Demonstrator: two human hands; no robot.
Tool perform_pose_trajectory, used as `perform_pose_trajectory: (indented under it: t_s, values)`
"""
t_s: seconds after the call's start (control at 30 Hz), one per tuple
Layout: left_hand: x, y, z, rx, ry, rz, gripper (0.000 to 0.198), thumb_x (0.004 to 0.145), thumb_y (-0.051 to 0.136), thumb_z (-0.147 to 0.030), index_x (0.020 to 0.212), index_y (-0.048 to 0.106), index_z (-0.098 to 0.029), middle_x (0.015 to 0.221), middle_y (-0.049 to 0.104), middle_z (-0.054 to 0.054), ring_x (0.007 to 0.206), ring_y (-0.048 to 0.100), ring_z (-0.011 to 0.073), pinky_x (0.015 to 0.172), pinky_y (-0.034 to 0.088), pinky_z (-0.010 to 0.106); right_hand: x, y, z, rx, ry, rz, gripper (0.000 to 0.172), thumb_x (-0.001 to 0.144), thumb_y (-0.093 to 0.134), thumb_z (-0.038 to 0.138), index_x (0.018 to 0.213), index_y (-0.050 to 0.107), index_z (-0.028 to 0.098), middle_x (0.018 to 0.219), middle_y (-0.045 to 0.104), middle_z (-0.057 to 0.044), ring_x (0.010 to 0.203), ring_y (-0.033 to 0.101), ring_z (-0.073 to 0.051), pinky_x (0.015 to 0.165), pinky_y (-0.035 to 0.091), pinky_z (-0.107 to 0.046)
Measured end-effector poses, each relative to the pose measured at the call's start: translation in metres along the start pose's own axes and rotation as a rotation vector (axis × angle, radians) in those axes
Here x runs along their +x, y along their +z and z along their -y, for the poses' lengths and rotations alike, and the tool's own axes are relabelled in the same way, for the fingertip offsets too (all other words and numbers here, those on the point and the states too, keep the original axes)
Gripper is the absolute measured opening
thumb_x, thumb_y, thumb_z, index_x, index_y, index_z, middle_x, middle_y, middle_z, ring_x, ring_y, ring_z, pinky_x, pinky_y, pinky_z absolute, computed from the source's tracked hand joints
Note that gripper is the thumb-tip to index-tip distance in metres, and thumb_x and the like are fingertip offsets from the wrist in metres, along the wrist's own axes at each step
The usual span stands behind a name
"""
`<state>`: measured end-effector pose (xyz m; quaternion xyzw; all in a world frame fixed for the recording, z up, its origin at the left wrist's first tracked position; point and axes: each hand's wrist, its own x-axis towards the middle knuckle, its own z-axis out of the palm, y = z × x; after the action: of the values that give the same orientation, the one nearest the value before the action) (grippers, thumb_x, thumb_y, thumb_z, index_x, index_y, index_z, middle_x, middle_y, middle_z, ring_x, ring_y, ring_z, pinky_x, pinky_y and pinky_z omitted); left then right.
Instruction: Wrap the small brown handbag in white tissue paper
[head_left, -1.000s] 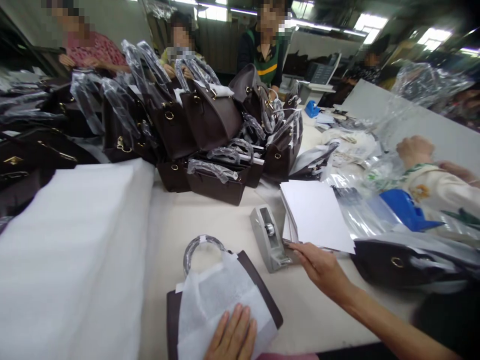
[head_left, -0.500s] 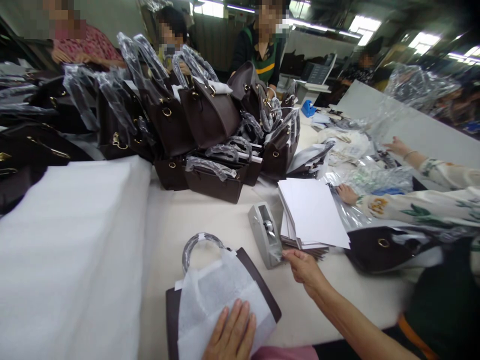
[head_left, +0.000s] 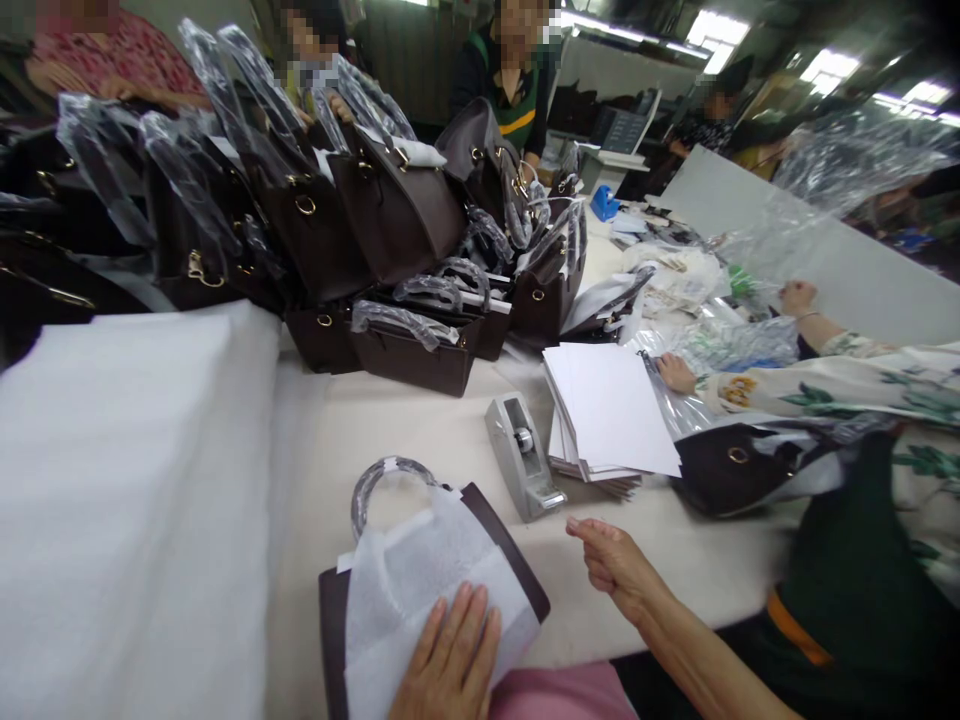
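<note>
left hand [head_left: 454,655]: bare
right hand [head_left: 611,562]: bare
right forearm [head_left: 694,640]: bare
garment [head_left: 562,692]: plain pink, partly in view

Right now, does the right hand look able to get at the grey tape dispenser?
Likely yes: the right hand is close to the near end of the tape dispenser, and nothing visible stands between them.

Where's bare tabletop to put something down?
Widest: between the white sheets, piled handbags and tape dispenser, behind the bag under the left hand. Smaller: between that bag and the right hand; also between that hand and the paper stack. Crowded: the back, under piled handbags, and far right, with clear plastic.
</note>
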<state>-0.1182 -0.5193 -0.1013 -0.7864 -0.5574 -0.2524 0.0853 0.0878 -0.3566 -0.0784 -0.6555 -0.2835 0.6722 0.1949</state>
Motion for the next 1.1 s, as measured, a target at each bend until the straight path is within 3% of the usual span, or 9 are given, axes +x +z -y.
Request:
perform_pose_trajectory:
  t_s: [0.27, 0.47, 0.6, 0.7, 0.77, 0.83, 0.9, 1.0, 1.1]
  values:
    - [0.003, -0.007, 0.0, 0.008, 0.003, 0.041, 0.04, 0.081, 0.049, -0.035, 0.115, 0.055, -0.017, 0.123, 0.055, 0.007, 0.122, 0.04, 0.0224, 0.11, 0.017, 0.038, 0.019, -0.001, -0.018, -0.067, -0.04, -0.044, 0.046, 0.054, 0.07, 0.053, 0.067, 0.041, 0.019, 0.039, 0.023, 0.014, 0.033, 0.013, -0.001, 0.037, 0.004, -0.018]
    - [0.007, -0.023, -0.002, 0.072, 0.019, 0.218, 0.043, 0.085, 0.045, -0.034, 0.124, 0.047, -0.019, 0.131, 0.048, 0.006, 0.127, 0.035, 0.0235, 0.107, 0.022, 0.038, 0.033, -0.001, -0.02, -0.159, -0.121, -0.085, 0.038, 0.058, 0.069, 0.047, 0.065, 0.047, 0.018, 0.037, 0.027, 0.012, 0.033, 0.018, -0.003, 0.037, 0.008, -0.018]
    - [0.006, -0.026, -0.003, 0.09, 0.002, 0.23, 0.046, 0.085, 0.044, -0.039, 0.126, 0.045, -0.018, 0.133, 0.046, 0.006, 0.129, 0.032, 0.0243, 0.105, 0.025, 0.038, 0.027, -0.004, -0.031, -0.214, -0.113, -0.119, 0.033, 0.057, 0.069, 0.041, 0.057, 0.045, 0.019, 0.035, 0.027, 0.01, 0.033, 0.018, -0.003, 0.038, 0.006, -0.019]
    - [0.005, -0.026, -0.004, 0.082, 0.006, 0.241, 0.045, 0.086, 0.043, -0.037, 0.127, 0.044, -0.018, 0.134, 0.046, 0.006, 0.129, 0.031, 0.024, 0.105, 0.025, 0.038, 0.007, -0.005, -0.034, -0.23, -0.123, -0.125, 0.033, 0.062, 0.066, 0.046, 0.062, 0.049, 0.018, 0.038, 0.023, 0.011, 0.035, 0.018, -0.004, 0.038, 0.009, -0.019]
    - [0.005, -0.027, -0.005, 0.069, -0.007, 0.259, 0.045, 0.086, 0.043, -0.034, 0.128, 0.043, -0.018, 0.135, 0.044, 0.005, 0.13, 0.029, 0.0236, 0.105, 0.025, 0.038, -0.014, -0.003, -0.025, -0.249, -0.181, -0.062, 0.034, 0.066, 0.065, 0.048, 0.068, 0.054, 0.016, 0.044, 0.03, 0.009, 0.04, 0.022, -0.005, 0.04, 0.014, -0.019]
    - [0.004, -0.027, -0.007, 0.048, -0.04, 0.286, 0.046, 0.086, 0.044, -0.031, 0.129, 0.041, -0.017, 0.137, 0.042, 0.007, 0.131, 0.028, 0.0234, 0.106, 0.026, 0.038, -0.038, 0.004, -0.012, -0.276, -0.229, 0.054, 0.033, 0.066, 0.068, 0.046, 0.068, 0.058, 0.015, 0.06, 0.046, 0.003, 0.046, 0.028, -0.004, 0.042, 0.02, -0.018]
    - [0.004, -0.028, -0.009, 0.029, -0.069, 0.301, 0.047, 0.085, 0.045, -0.028, 0.13, 0.039, -0.017, 0.139, 0.039, 0.008, 0.132, 0.027, 0.0234, 0.106, 0.027, 0.039, -0.059, 0.015, 0.0, -0.283, -0.201, 0.181, 0.033, 0.066, 0.069, 0.046, 0.067, 0.06, 0.014, 0.075, 0.054, 0.0, 0.047, 0.029, -0.002, 0.043, 0.02, -0.018]
    - [0.003, -0.027, -0.011, 0.015, -0.081, 0.294, 0.047, 0.084, 0.045, -0.023, 0.131, 0.039, -0.017, 0.141, 0.035, 0.009, 0.132, 0.027, 0.0236, 0.106, 0.027, 0.04, -0.078, 0.034, 0.003, -0.261, -0.037, 0.318, 0.037, 0.066, 0.068, 0.05, 0.067, 0.059, 0.015, 0.055, 0.049, 0.004, 0.038, 0.02, -0.001, 0.039, 0.012, -0.019]
    - [0.003, -0.027, -0.011, 0.019, -0.064, 0.291, 0.047, 0.085, 0.044, -0.024, 0.13, 0.039, -0.018, 0.142, 0.033, 0.008, 0.131, 0.027, 0.0234, 0.105, 0.028, 0.039, -0.081, 0.049, -0.009, -0.24, 0.044, 0.334, 0.041, 0.063, 0.068, 0.054, 0.063, 0.055, 0.015, 0.041, 0.04, 0.006, 0.035, 0.023, -0.003, 0.038, 0.01, -0.018]
